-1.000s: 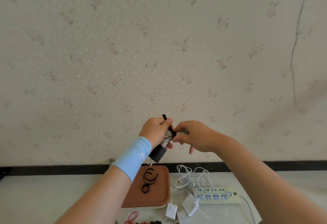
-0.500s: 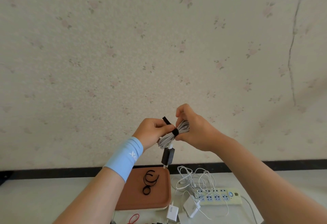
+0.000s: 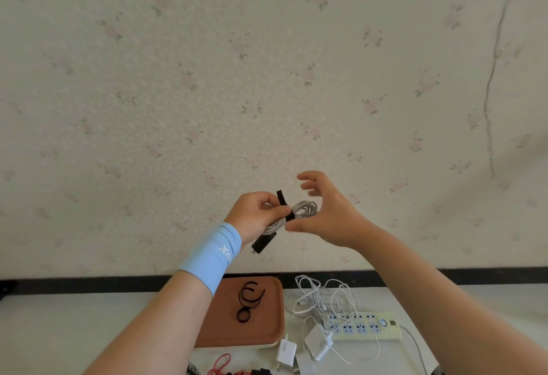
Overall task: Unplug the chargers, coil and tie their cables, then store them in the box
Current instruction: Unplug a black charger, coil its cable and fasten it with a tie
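Observation:
My left hand [image 3: 255, 211] grips a coiled grey cable [image 3: 302, 210] held up in front of the wall. A black strap [image 3: 285, 205] is wrapped around the coil, its free end sticking up. The black charger plug [image 3: 262, 243] hangs below my left hand. My right hand [image 3: 329, 211] is beside the coil with its fingers spread; only the thumb is near the strap. On the table below lies a brown box lid [image 3: 267, 324] with black straps [image 3: 248, 300] on it.
A white power strip [image 3: 366, 325] lies right of the box, with tangled white cables [image 3: 323, 297] and white chargers [image 3: 318, 345] by it. Another white charger [image 3: 286, 351] and red cable [image 3: 221, 365] lie at the bottom edge. The wall is close behind.
My right hand has let go of the coil and opened its fingers. The black plug has swung from hanging straight down to tilting left under my left hand.

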